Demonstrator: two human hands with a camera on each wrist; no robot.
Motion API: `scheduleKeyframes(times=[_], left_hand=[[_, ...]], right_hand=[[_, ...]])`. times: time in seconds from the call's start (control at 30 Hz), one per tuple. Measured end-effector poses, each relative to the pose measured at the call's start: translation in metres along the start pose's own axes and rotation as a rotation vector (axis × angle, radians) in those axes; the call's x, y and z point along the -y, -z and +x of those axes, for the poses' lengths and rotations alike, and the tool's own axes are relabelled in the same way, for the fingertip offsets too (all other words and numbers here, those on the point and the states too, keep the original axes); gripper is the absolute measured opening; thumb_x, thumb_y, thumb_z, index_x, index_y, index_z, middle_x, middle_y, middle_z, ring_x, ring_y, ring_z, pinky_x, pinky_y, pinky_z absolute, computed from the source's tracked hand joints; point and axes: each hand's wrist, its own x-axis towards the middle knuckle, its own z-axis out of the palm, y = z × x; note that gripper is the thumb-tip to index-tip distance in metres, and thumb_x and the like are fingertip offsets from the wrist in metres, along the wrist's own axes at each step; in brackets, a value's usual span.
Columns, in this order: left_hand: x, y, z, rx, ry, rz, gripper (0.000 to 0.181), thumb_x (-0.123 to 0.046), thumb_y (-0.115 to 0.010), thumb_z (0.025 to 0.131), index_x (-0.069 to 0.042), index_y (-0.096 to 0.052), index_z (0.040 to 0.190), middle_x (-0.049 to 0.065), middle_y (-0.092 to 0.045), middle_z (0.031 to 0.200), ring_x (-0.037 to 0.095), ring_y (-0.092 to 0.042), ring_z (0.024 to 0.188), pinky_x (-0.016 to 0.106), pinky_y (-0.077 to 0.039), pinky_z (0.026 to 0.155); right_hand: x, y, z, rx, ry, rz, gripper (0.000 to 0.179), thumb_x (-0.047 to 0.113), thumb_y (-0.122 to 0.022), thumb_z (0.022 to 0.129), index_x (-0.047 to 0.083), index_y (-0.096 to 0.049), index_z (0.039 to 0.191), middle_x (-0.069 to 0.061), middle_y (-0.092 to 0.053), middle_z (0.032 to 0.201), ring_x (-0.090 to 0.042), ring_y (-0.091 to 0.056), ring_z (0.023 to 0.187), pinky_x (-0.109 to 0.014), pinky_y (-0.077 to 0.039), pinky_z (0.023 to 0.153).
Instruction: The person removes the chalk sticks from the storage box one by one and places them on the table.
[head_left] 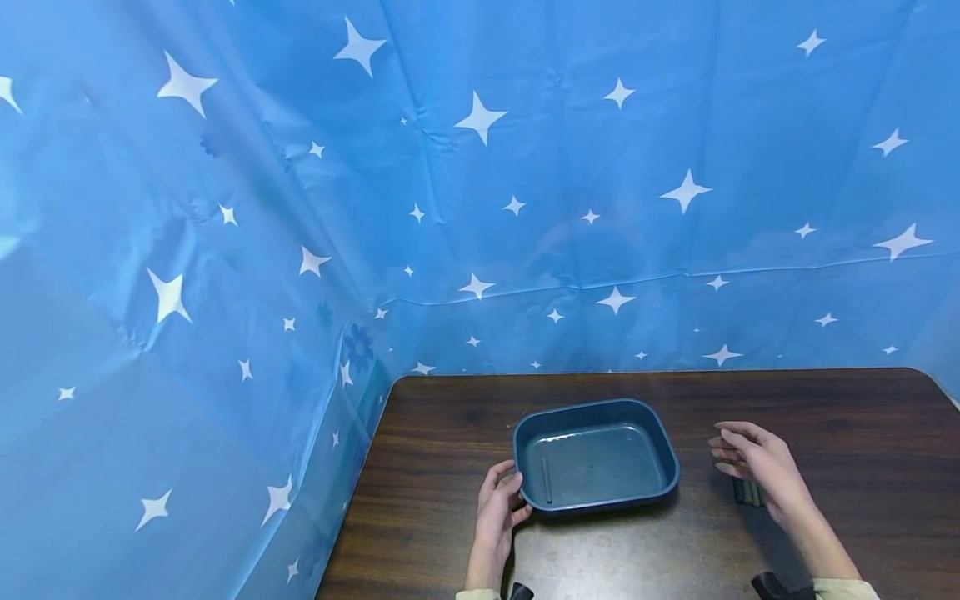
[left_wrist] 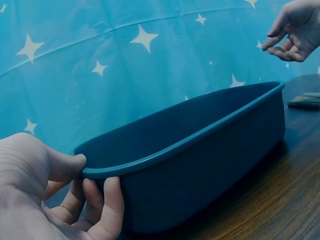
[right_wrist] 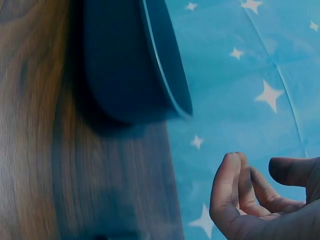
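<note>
A dark blue rectangular plastic basin (head_left: pixel 592 458) with rounded corners sits on the table. My left hand (head_left: pixel 497 510) grips its left front corner; in the left wrist view the thumb lies over the rim (left_wrist: pixel 165 150) and the fingers are against the outer wall. Inside the basin, at its left end, is a thin dark strip (head_left: pixel 546 481); whether it is loose cannot be told. To the right of the basin my right hand (head_left: pixel 761 462) hovers with fingers loosely bent, holding nothing. Partly behind it, small dark greenish stick-like pieces (head_left: pixel 748 493) lie on the table.
The brown wood-grain table (head_left: pixel 435 433) reaches to a blue curtain (head_left: pixel 555 208) with white stars, which hangs behind it and along the left side. Black straps (head_left: pixel 776 587) show near the sleeves at the bottom.
</note>
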Motion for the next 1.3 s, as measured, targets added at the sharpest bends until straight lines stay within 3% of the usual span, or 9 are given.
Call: scheduleKeyframes(times=[0.27, 0.47, 0.87, 1.1, 1.3], left_hand=[[0.0, 0.0, -0.001, 0.008, -0.015, -0.01, 0.035, -0.009, -0.058, 0.091, -0.002, -0.05, 0.124, 0.004, -0.058, 0.09, 0.01, -0.055, 0.064, 0.023, -0.048, 0.053], [-0.001, 0.0, -0.002, 0.013, -0.018, -0.017, 0.036, -0.009, -0.058, 0.091, -0.002, -0.049, 0.125, 0.004, -0.059, 0.092, 0.009, -0.055, 0.064, 0.023, -0.048, 0.053], [0.0, 0.001, -0.003, 0.019, -0.015, -0.014, 0.036, -0.009, -0.058, 0.09, -0.001, -0.049, 0.125, 0.003, -0.057, 0.091, 0.009, -0.054, 0.064, 0.023, -0.048, 0.054], [0.001, 0.001, -0.003, 0.011, -0.02, -0.014, 0.036, -0.009, -0.058, 0.091, -0.002, -0.049, 0.125, 0.005, -0.057, 0.093, 0.01, -0.055, 0.066, 0.023, -0.049, 0.054], [-0.001, 0.002, -0.004, 0.008, -0.019, -0.019, 0.036, -0.01, -0.058, 0.09, -0.002, -0.049, 0.125, 0.006, -0.057, 0.095, 0.01, -0.054, 0.067, 0.023, -0.048, 0.053]], right_hand=[[0.002, -0.039, 0.005, 0.035, -0.011, 0.049, 0.049, 0.024, -0.046, 0.102, -0.01, -0.04, 0.135, -0.014, -0.065, 0.107, -0.015, -0.066, 0.09, -0.037, -0.055, 0.08], [0.003, -0.069, 0.008, 0.073, -0.038, 0.062, 0.045, 0.022, -0.046, 0.101, -0.009, -0.042, 0.134, -0.013, -0.066, 0.104, -0.02, -0.065, 0.092, -0.04, -0.054, 0.082], [-0.005, -0.129, 0.014, 0.146, -0.058, -0.005, 0.039, 0.016, -0.048, 0.099, -0.01, -0.048, 0.127, -0.022, -0.063, 0.103, -0.034, -0.063, 0.094, -0.042, -0.054, 0.078], [-0.008, -0.158, 0.018, 0.132, -0.048, -0.037, 0.035, 0.013, -0.05, 0.097, -0.01, -0.052, 0.123, -0.022, -0.064, 0.099, -0.033, -0.064, 0.09, -0.041, -0.055, 0.074], [-0.009, -0.182, 0.021, 0.146, -0.004, -0.144, 0.034, 0.012, -0.055, 0.094, -0.008, -0.054, 0.121, -0.017, -0.065, 0.096, -0.028, -0.064, 0.085, -0.041, -0.055, 0.07]])
